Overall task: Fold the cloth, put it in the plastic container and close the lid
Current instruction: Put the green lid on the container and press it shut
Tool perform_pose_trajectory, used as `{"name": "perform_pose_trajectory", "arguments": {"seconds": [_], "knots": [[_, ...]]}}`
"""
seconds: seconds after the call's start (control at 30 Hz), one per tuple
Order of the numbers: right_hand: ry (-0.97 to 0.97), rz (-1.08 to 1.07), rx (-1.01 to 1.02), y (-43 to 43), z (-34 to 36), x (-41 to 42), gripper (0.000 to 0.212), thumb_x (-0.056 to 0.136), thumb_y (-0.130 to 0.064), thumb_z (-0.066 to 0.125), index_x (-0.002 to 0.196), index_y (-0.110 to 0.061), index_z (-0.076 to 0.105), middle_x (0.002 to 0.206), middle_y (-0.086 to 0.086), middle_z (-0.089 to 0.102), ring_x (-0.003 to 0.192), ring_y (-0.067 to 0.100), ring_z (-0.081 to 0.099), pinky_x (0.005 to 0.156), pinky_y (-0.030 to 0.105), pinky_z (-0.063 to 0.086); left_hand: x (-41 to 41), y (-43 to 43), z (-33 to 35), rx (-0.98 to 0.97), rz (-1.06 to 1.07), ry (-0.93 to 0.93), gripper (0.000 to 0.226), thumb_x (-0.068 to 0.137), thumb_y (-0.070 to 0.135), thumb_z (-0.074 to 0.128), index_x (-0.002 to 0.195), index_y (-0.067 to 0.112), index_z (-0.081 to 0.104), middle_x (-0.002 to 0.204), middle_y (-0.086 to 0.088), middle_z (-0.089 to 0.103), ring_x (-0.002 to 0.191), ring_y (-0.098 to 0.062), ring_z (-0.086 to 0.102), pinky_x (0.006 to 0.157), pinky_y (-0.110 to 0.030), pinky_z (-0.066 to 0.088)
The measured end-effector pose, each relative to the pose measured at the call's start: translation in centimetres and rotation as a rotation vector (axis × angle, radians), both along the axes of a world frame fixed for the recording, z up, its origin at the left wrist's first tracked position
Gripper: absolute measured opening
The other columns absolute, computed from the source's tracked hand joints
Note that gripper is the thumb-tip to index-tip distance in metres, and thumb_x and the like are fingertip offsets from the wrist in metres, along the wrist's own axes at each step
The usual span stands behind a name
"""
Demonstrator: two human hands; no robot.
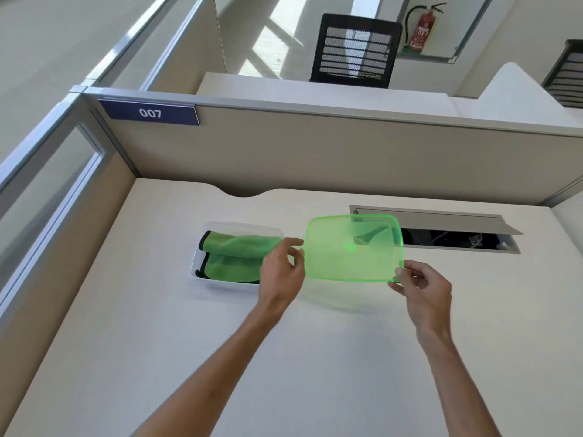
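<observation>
Both hands, left hand [281,267] and right hand [424,283], pinch translucent green lid [350,249]; folded green cloth [236,257] in container [197,272].

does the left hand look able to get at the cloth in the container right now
Probably not yet. The left hand is pinching the left edge of the green lid, shared with the right hand. The way itself looks free: the container is open and the cloth lies uncovered right beside that hand.
</observation>
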State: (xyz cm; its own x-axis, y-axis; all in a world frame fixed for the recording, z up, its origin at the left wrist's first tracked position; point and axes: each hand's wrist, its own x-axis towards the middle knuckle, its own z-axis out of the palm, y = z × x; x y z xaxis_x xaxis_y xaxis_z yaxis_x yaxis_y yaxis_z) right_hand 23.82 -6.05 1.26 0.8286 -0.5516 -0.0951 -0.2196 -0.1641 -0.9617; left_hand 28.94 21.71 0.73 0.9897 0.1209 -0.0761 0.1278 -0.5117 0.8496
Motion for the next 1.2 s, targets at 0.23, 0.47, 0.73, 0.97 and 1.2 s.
{"name": "perform_pose_trajectory", "arguments": {"seconds": [0.23, 0.47, 0.73, 0.97, 1.2], "knots": [[-0.203, 0.172, -0.026, 0.3, 4.8, -0.4, 0.016, 0.103, -0.002, 0.073, 0.114, -0.014, 0.076, 0.113, 0.017, 0.072, 0.098, 0.022, 0.069, 0.077, 0.029, 0.07, 1.7, 3.2, 2.9, -0.667, 0.034, 0.537, 0.064, 0.118, 0.061, 0.033, 0.138, 0.007, 0.062, 0.087, -0.016, 0.087, 0.055, -0.017, 0.074, 0.049, -0.027, 0.058], [-0.385, 0.456, -0.172, 4.3, 6.7, 1.3, 0.036, 0.1, 0.009, 0.072, 0.113, -0.025, 0.074, 0.118, 0.004, 0.067, 0.118, 0.02, 0.068, 0.097, 0.015, 0.054, 2.5, 8.7, 5.6, -0.959, 0.076, 0.599, 0.089, 0.106, 0.078, 0.043, 0.127, 0.0, 0.08, 0.121, -0.023, 0.084, 0.098, -0.031, 0.086, 0.074, -0.036, 0.072], [-0.376, 0.536, -0.042, 9.8, 5.6, 3.9, 0.034, 0.101, 0.005, 0.073, 0.116, -0.025, 0.075, 0.133, 0.004, 0.066, 0.14, 0.022, 0.063, 0.115, 0.023, 0.051, 1.8, 14.6, 5.8, -0.898, 0.058, 0.387, 0.032, 0.106, 0.012, 0.07, 0.137, 0.011, 0.078, 0.136, -0.02, 0.079, 0.096, -0.026, 0.081, 0.078, -0.034, 0.071], [-0.094, 0.378, 0.17, 16.1, 3.8, 5.8, 0.034, 0.109, -0.001, 0.057, 0.133, -0.021, 0.071, 0.121, 0.002, 0.078, 0.107, 0.015, 0.077, 0.089, 0.029, 0.064, 1.7, 18.5, 4.3, -0.916, 0.184, 0.197, 0.038, 0.106, 0.009, 0.072, 0.143, 0.015, 0.073, 0.117, -0.017, 0.082, 0.084, -0.025, 0.079, 0.072, -0.037, 0.068], [0.149, 0.347, 0.163, 19.6, 1.7, 6.8, 0.016, 0.106, -0.017, 0.068, 0.119, -0.012, 0.078, 0.106, 0.016, 0.081, 0.089, 0.035, 0.081, 0.072, 0.043, 0.069, 2.3, 20.4, 2.4, -0.639, 0.27, 0.13, 0.043, 0.106, 0.015, 0.075, 0.148, 0.014, 0.066, 0.13, -0.017, 0.08, 0.11, -0.035, 0.081, 0.082, -0.041, 0.065]]}}
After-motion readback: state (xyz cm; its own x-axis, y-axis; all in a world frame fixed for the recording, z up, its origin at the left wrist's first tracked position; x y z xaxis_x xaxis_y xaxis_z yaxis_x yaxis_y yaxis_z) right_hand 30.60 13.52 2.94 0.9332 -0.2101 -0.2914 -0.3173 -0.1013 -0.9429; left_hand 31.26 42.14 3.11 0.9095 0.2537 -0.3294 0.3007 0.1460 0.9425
